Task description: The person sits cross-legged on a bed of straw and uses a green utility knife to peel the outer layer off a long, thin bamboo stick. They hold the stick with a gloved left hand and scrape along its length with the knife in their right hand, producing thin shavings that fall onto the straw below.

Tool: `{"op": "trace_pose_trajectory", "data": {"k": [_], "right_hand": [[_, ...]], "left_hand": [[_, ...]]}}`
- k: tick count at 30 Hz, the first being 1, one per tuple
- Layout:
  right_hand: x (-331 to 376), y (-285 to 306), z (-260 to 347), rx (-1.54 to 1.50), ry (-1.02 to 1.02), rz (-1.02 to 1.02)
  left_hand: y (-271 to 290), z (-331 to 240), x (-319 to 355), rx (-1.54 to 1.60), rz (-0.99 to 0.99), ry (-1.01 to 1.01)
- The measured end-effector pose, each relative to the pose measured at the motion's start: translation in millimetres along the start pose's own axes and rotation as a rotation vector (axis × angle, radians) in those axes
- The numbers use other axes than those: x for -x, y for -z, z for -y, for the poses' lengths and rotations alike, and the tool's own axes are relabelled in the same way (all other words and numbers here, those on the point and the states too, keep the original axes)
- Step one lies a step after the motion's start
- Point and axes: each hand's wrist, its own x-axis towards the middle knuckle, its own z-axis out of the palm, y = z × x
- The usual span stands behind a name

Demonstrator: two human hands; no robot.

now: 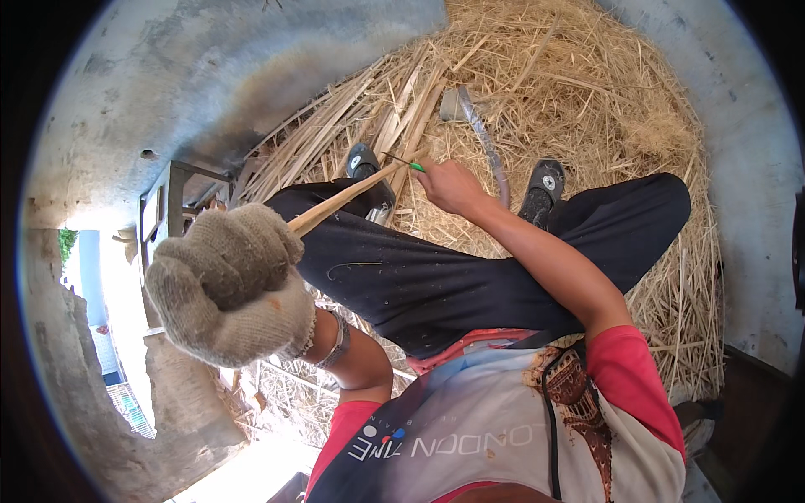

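Note:
My left hand (231,289), in a thick grey-white knitted glove, is closed in a fist around one end of a pale bamboo-like strip (340,201). The strip slants away from the fist toward my bare right hand (453,186). That hand is closed on a small knife (417,167); its green handle shows at the fingers, and a thin dark blade points to the left. The blade lies across the strip's far end, though I cannot tell whether it is cutting in. Both hands are above my dark trousers (419,277).
Shavings (579,92) heap over the floor ahead, with long split strips (335,117) at the left. A long curved greyish piece (486,138) lies between my sandalled feet, beside a small block (451,106). Grey walls (168,84) curve around; a small frame (172,197) stands left.

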Motion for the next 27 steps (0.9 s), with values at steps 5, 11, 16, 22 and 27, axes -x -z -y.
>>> {"op": "trace_pose_trajectory", "data": {"k": [5, 11, 16, 22, 27], "right_hand": [[-16, -27, -12, -0.017, -0.039, -0.006], [13, -61, -184, 0.369, -0.591, 0.158], [-28, -16, -60, -0.073, -0.158, 0.001], [-12, -25, 3, -0.143, -0.013, -0.034], [-20, -51, -40, 0.146, -0.094, 0.053]], "left_hand": [[22, 8, -6, 0.113, 0.144, -0.009], [48, 14, -7, 0.27, 0.3, -0.002], [59, 12, 5, 0.248, 0.17, -0.074], [57, 13, 8, 0.233, 0.067, -0.119], [54, 9, 9, 0.221, -0.021, -0.151]]}}
